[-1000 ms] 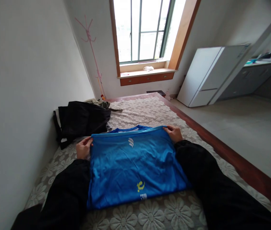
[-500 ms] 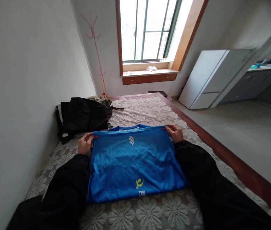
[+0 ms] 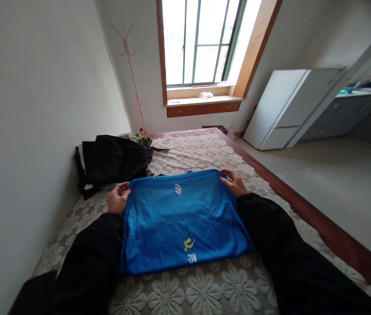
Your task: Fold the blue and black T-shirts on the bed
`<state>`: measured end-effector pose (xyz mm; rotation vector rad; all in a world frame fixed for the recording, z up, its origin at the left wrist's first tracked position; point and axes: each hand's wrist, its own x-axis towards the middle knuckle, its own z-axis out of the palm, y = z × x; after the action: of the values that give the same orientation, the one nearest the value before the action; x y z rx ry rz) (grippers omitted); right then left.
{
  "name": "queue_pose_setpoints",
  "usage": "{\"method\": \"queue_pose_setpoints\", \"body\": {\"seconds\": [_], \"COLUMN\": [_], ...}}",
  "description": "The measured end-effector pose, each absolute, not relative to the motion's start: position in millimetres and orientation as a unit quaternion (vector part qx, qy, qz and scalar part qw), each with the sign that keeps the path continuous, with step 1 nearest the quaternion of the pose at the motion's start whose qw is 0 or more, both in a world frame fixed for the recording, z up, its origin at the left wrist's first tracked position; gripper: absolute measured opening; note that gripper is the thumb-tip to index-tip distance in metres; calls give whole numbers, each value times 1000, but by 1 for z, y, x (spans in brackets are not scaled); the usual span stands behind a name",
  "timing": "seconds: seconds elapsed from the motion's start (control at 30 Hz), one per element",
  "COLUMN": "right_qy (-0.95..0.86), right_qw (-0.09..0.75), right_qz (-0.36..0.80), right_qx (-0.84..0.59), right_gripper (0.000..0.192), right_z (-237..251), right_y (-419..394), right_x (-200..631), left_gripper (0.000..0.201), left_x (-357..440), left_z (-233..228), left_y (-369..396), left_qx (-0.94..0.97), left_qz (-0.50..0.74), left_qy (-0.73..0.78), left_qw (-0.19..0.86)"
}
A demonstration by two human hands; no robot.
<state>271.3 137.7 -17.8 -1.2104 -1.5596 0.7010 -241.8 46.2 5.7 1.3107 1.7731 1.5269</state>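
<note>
A blue T-shirt [image 3: 178, 218], folded into a wide rectangle, lies in front of me with a white logo near its far edge and a yellow and white print near its close edge. My left hand [image 3: 118, 197] pinches its far left corner between thumb and fingers. At the far right corner, my right hand [image 3: 234, 182] grips the fabric in the same way. The far edge is stretched between both hands, and a bit of darker blue collar shows behind it. Beneath the shirt is a flower-patterned lace bedspread [image 3: 203, 291].
Dark folded clothes [image 3: 116, 159] are piled at the left by the wall. A reddish wooden bed edge [image 3: 303, 214] runs along the right. Beyond stand a pink coat rack [image 3: 132, 74], a window sill [image 3: 188, 101] and a white refrigerator [image 3: 279, 105].
The shirt's far edge has shifted slightly toward the far side, covering more of the collar. My right hand has moved a little left and forward with its corner; the near print shows more.
</note>
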Motion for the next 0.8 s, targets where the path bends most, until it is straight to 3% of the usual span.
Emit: {"method": "queue_pose_setpoints", "body": {"seconds": [0.27,0.8], "right_qy": [-696,-762], "right_qw": [439,349], "right_qz": [252,172], "right_qx": [-509,-518], "right_gripper": [55,81], "right_z": [-21,-25], "right_y": [139,142], "right_x": [271,269], "left_gripper": [37,49], "left_x": [-241,-237], "left_z": [4,8], "left_y": [47,44], "left_qx": [515,540], "left_qz": [458,425], "left_qy": [711,716], "left_qw": [143,123]}}
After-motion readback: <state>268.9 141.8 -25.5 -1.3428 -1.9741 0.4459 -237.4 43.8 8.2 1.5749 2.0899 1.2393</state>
